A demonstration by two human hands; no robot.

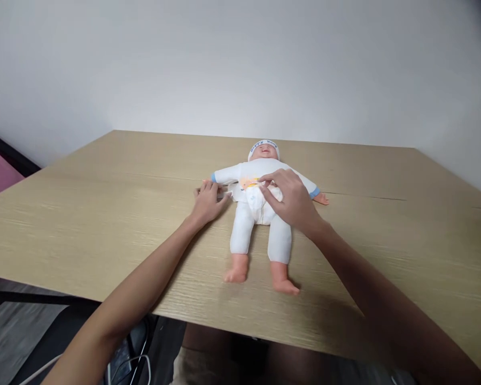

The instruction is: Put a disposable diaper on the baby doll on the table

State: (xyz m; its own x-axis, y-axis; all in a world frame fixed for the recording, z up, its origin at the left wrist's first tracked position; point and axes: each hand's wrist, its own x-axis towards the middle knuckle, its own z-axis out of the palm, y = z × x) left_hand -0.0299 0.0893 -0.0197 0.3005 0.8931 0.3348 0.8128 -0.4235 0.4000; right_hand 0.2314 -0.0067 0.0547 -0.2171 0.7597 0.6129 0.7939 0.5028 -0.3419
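Note:
A baby doll in a white suit with blue cuffs and a white printed headband lies on its back, its feet pointing towards me. A white diaper sits around its hips, with a side wing spread out flat at the left. My left hand is closed on the tip of that wing, near the doll's hand. Across the doll's belly reaches my right hand, its thumb and index finger pinched at the diaper's front waist edge. It hides the diaper's right side.
The doll lies on a wooden table with a seam across it, set against a white wall. Below the near edge are a black bag or chair and white cables. Something pink stands at the far left.

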